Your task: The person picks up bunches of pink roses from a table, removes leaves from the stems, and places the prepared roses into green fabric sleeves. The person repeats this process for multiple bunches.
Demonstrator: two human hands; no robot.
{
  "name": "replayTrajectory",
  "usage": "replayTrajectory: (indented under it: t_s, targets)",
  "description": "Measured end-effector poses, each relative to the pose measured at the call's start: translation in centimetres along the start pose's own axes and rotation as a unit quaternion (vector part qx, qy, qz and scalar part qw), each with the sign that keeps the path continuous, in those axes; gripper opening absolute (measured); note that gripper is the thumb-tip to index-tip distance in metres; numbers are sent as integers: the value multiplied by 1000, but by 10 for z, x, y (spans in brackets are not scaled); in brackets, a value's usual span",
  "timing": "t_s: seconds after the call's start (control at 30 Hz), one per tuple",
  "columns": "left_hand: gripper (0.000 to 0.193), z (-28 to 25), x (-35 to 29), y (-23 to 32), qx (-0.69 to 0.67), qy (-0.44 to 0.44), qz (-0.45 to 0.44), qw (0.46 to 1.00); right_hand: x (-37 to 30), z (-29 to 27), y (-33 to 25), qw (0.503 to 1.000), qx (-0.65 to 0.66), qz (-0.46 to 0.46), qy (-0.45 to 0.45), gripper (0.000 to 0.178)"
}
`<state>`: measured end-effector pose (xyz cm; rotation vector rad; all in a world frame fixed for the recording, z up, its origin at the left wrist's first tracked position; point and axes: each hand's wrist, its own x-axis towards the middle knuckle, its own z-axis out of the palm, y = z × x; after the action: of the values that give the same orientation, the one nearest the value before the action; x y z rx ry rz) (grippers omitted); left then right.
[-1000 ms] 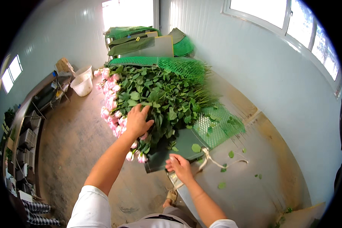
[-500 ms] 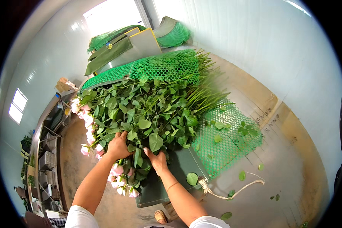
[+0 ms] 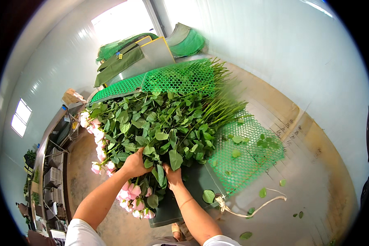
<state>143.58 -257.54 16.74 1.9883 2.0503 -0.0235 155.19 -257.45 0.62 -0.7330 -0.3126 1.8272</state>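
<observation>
A large heap of leafy roses (image 3: 160,119) lies across the table, pale pink blooms to the left and bare stem ends to the right. My left hand (image 3: 137,164) is closed around stems at the near side of the heap, its fingers partly covered by leaves. Just to its right, my right hand (image 3: 173,176) reaches under the foliage and grips the same near bunch, most fingers hidden. Below my left wrist hang this bunch's pink blooms (image 3: 131,197). Green plastic netting (image 3: 176,76) wraps over the far side of the heap.
A flat piece of green netting (image 3: 248,151) with loose leaves lies right of the stems. Dark green cloth (image 3: 201,184) hangs over the near edge, beside a pale tie strap (image 3: 254,211). Boards and rolled netting (image 3: 188,41) stand behind; a shelf with crates (image 3: 53,176) is at left.
My left hand has moved slightly right and nearer. My right hand has sunk deeper under the leaves. The near blooms have shifted a little, with more of them showing.
</observation>
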Motion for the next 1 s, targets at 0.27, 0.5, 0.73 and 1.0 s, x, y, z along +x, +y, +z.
replayTrajectory:
  t_s: [0.27,0.5,0.73,1.0]
  targets:
    - [49,-45,-2,24,-413,-168,31,895,-58,-3,-73,997,-52,-54,-1,37]
    - [39,-19,-16,31,-598,-167,-10,784,-73,-50,-68,848,-412,-328,-66,36]
    - [60,-43,1,-31,-615,-221,69,754,-93,-66,-54,955,-214,-203,25,29]
    - [58,-25,15,-71,-577,-230,108,776,-134,2,-68,703,-531,-290,374,46]
